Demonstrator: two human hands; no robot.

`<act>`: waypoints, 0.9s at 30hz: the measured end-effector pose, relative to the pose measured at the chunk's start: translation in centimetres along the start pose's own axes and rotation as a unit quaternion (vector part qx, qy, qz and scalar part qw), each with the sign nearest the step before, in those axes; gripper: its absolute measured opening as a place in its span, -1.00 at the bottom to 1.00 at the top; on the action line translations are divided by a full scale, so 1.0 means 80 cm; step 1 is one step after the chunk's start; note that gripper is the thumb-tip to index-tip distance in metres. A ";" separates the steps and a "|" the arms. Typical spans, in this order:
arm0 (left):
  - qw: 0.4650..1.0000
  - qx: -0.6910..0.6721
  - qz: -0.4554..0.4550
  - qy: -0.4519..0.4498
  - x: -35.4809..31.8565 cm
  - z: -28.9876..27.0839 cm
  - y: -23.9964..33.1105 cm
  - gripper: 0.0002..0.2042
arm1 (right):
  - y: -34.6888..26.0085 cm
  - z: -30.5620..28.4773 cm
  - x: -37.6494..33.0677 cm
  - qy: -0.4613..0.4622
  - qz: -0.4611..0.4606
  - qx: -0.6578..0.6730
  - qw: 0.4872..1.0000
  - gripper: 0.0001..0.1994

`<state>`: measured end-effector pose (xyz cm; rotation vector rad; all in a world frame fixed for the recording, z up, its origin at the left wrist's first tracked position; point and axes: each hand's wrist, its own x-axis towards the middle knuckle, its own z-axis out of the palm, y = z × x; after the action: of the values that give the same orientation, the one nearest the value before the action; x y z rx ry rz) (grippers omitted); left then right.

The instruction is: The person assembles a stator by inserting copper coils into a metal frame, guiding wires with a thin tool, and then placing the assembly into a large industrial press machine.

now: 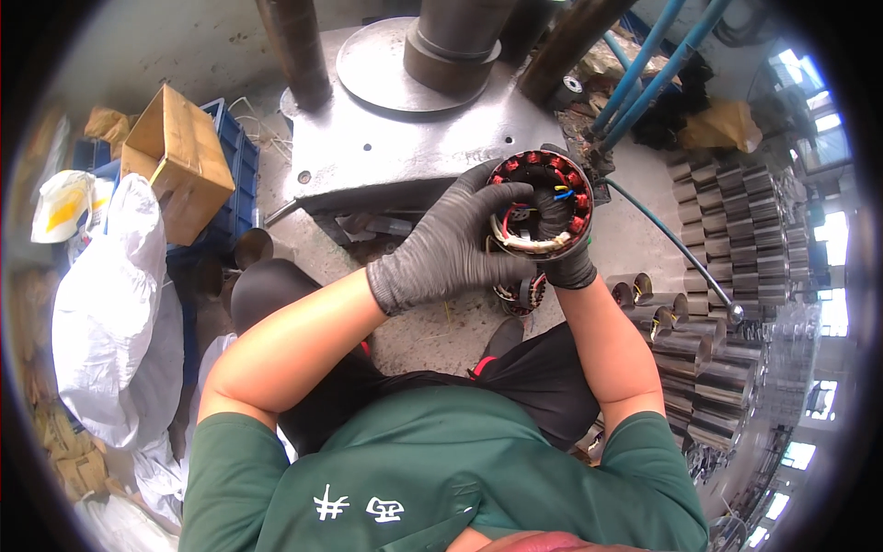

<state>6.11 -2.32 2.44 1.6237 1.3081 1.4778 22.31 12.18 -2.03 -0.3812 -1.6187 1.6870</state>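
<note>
A motor stator [579,204], a dark metal ring with red windings and a white-bound bundle of leads, is held up in front of the press. My left hand [451,235], in a dark grey glove, grips its left side, with fingers over the rim. From the right and below, my right hand [572,269], gloved too, supports it; dark gloved fingers show inside the bore beside short yellow and blue wires. Part of the right hand is hidden behind the ring. A second stator [524,296] sits lower down, partly covered by my left hand and the held one.
Ahead stands a press with a grey metal bed [405,152] and thick columns. A lever with a ball end [734,313] reaches out at right, near stacked metal cylinders [727,230]. At left are a cardboard box [189,175], a blue crate [241,166] and white sacks [106,313].
</note>
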 end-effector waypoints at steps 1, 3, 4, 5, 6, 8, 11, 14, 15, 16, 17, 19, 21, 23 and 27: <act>1.000 -0.002 0.004 -0.003 0.003 -0.003 0.003 -0.27 | 0.001 -0.009 -0.003 -0.016 0.036 0.076 0.996 -0.31; 0.979 0.164 0.117 0.013 0.009 -0.006 0.008 -0.30 | -0.006 -0.005 0.002 -0.049 -0.026 -0.091 0.994 -0.31; 0.978 0.168 0.125 0.014 0.010 -0.003 -0.001 -0.33 | -0.020 0.011 0.002 0.033 -0.034 -0.067 0.997 -0.38; 0.978 0.168 0.126 0.012 0.011 -0.006 -0.003 -0.33 | -0.021 0.008 0.003 0.017 -0.063 -0.136 0.989 -0.29; 0.971 0.178 0.156 -0.003 0.012 -0.009 -0.004 -0.32 | -0.023 0.008 0.003 0.002 -0.084 -0.116 0.990 -0.32; 0.976 0.142 0.166 -0.012 0.012 -0.004 -0.004 -0.38 | -0.035 0.015 0.000 -0.011 -0.056 0.001 0.998 -0.38; 0.996 0.005 0.083 -0.009 0.009 0.001 0.009 -0.42 | -0.047 0.004 -0.001 -0.031 -0.002 -0.026 0.999 -0.36; 0.998 -0.060 0.032 -0.001 0.001 -0.001 0.010 -0.37 | -0.081 -0.001 0.014 -0.150 0.003 -0.124 0.981 -0.35; 0.996 -0.087 0.011 -0.003 -0.001 0.000 0.010 -0.36 | -0.085 -0.009 0.018 -0.148 0.003 -0.123 0.981 -0.35; 0.993 -0.114 -0.010 -0.003 -0.003 0.000 0.009 -0.34 | -0.089 -0.018 0.021 -0.190 0.035 -0.155 0.969 -0.36; 0.986 -0.159 -0.047 0.019 0.000 0.000 0.012 -0.33 | -0.092 -0.024 0.023 -0.229 0.066 -0.188 0.953 -0.37; 0.974 -0.205 -0.084 0.038 0.002 -0.003 0.012 -0.31 | -0.087 -0.032 0.019 -0.206 0.061 -0.204 0.955 -0.40; 0.994 -0.094 -0.007 0.059 -0.001 -0.009 0.005 -0.33 | -0.086 -0.042 0.021 -0.041 0.158 -0.103 0.981 -0.47; 0.994 -0.068 0.015 0.083 -0.002 -0.010 -0.007 -0.36 | -0.089 -0.047 0.021 -0.078 0.003 -0.247 0.966 -0.53; 0.935 0.245 0.244 0.075 0.010 -0.025 -0.013 -0.48 | -0.110 -0.018 0.004 0.018 0.064 -0.046 0.997 -0.55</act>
<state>3.82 -1.61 2.26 2.3323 1.5173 1.6677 25.76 12.71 6.16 -0.5681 -1.6815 1.6921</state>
